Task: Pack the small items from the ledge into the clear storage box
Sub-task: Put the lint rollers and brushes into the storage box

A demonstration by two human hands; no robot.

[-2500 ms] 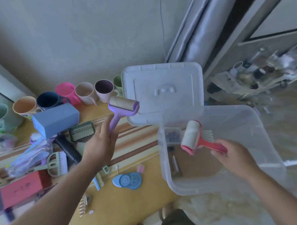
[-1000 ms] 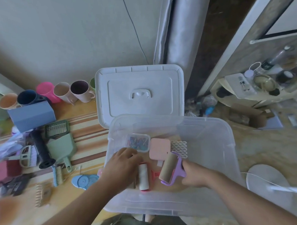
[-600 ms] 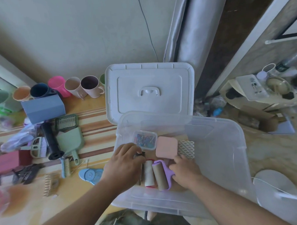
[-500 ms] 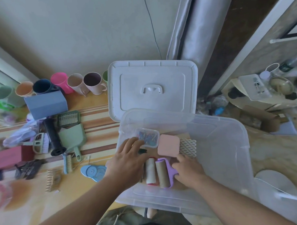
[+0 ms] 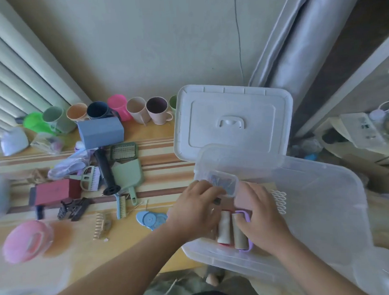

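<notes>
Storage box [image 5: 323, 209] beside white lid [image 5: 232, 119], mugs [image 5: 157, 111] behind

There is a single view, from a wide-angle camera worn on the person's head, looking forward and steeply down from close above. Both forearms enter from the bottom edge, so the left hand [image 5: 197, 210] and right hand [image 5: 261, 213] sit just below the centre. Beyond the fingertips the view reaches a white rectangular plastic lid [image 5: 232, 121] and the pale wall; to the left of the fingers it takes in the yellow striped ledge [image 5: 163, 168]. The edges bend and blur.
</notes>
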